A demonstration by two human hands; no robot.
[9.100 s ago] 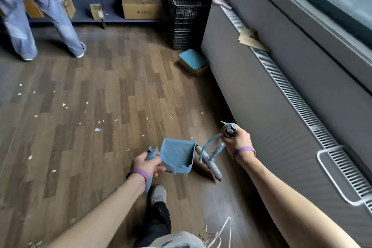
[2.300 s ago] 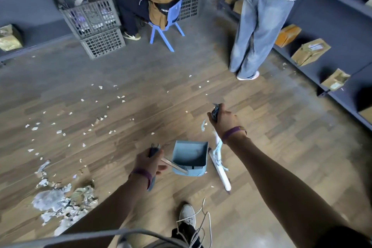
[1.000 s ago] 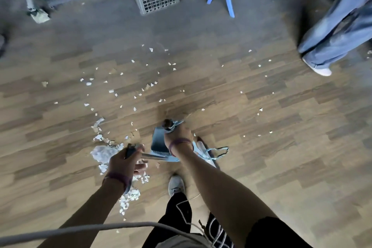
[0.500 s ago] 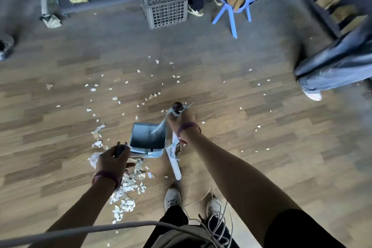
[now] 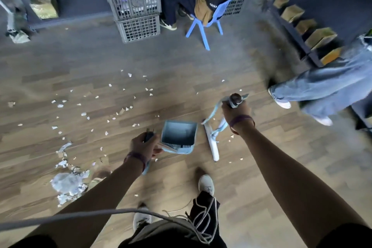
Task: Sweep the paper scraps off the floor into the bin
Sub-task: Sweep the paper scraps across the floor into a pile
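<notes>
Small white paper scraps [image 5: 83, 114] are scattered over the wooden floor [image 5: 261, 167], and a larger crumpled heap [image 5: 67, 184] is seen lower left. A light blue dustpan [image 5: 178, 134] is held by its handle, hollow side up. Just beside it, a pale blue broom [image 5: 210, 141] is held, its narrow head low.

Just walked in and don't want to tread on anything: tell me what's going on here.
A person is out to sweep up. Their left hand grips the handle of a light-blue plastic dustpan, which looks empty. Their right hand holds the top of a pale-blue broom, its white head down at the wooden floor. Small white paper scraps lie scattered to the left, with a bigger crumpled heap nearer the feet.
</notes>
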